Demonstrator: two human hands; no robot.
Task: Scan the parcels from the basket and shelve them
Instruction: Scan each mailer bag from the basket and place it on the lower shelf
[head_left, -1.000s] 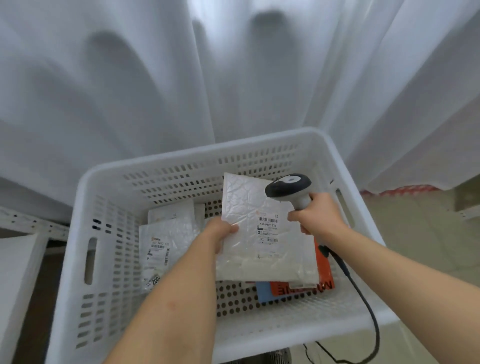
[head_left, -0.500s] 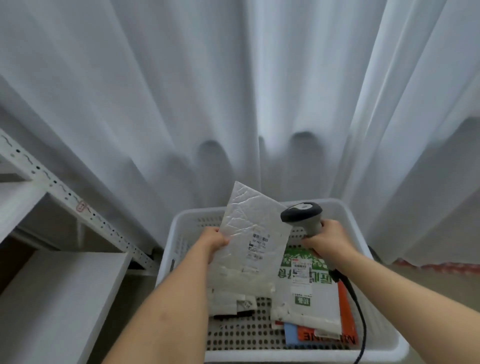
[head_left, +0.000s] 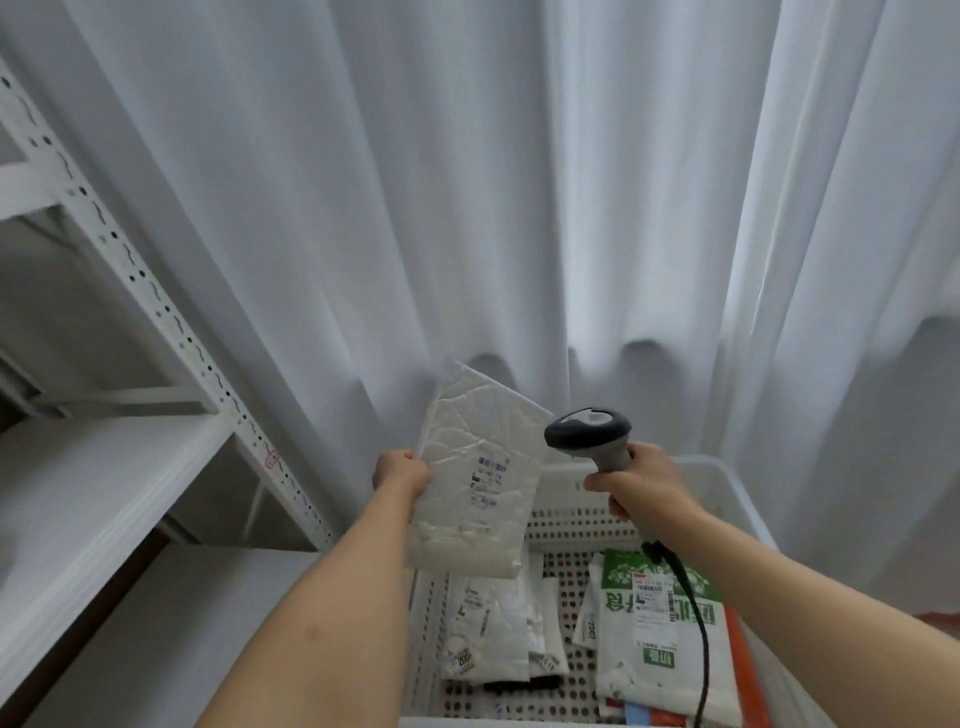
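My left hand (head_left: 401, 474) grips the left edge of a white bubble mailer (head_left: 480, 467) and holds it upright above the basket, its barcode label facing me. My right hand (head_left: 631, 480) grips the handle of a dark grey barcode scanner (head_left: 587, 434), whose head points left at the mailer from close by. Below them stands the white perforated basket (head_left: 727, 483). In it lie a green-printed white parcel (head_left: 657, 639), white parcels (head_left: 491, 634) on the left and an orange parcel (head_left: 740, 670) at the right.
A white metal shelf unit (head_left: 104, 483) with perforated uprights stands at the left, its boards bare where I can see them. White curtains (head_left: 519, 182) hang close behind the basket. The scanner's black cable (head_left: 701, 649) runs down over the parcels.
The view has tilted up and turned left, bringing the shelf unit into sight. Both hands have risen, lifting the mailer and scanner higher above the basket.
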